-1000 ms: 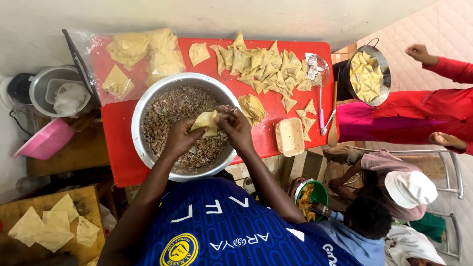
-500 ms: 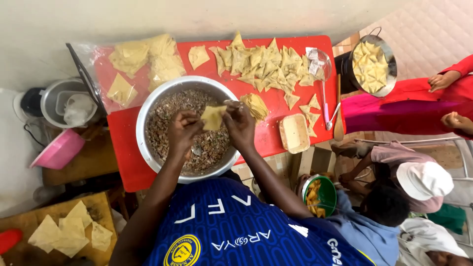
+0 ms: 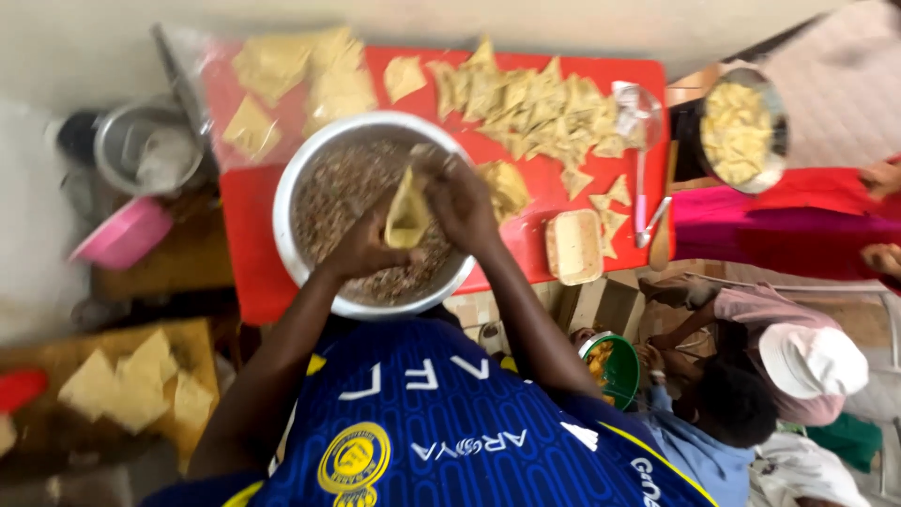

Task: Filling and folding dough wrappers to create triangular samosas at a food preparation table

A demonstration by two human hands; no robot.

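Note:
Both my hands hold one pale folded pastry wrapper (image 3: 407, 212) over a large metal bowl (image 3: 293, 188) of brown minced filling (image 3: 345, 192). My left hand (image 3: 364, 246) cups the wrapper from below. My right hand (image 3: 460, 199) pinches it from the right side. The bowl stands on a red table (image 3: 251, 216). Several folded triangular pastries (image 3: 530, 103) lie in a heap on the far side of the table, beyond the bowl.
A stack of flat wrappers (image 3: 291, 75) lies on plastic at the table's far left. A small rectangular tub (image 3: 573, 246) and a pink-handled utensil (image 3: 641, 192) sit right of the bowl. Other people (image 3: 779, 366) sit at right; a pan of pastries (image 3: 738, 131) stands beyond.
My hands have kept working the same wrapper over the bowl, turning it more upright. The view has shifted slightly and blurred.

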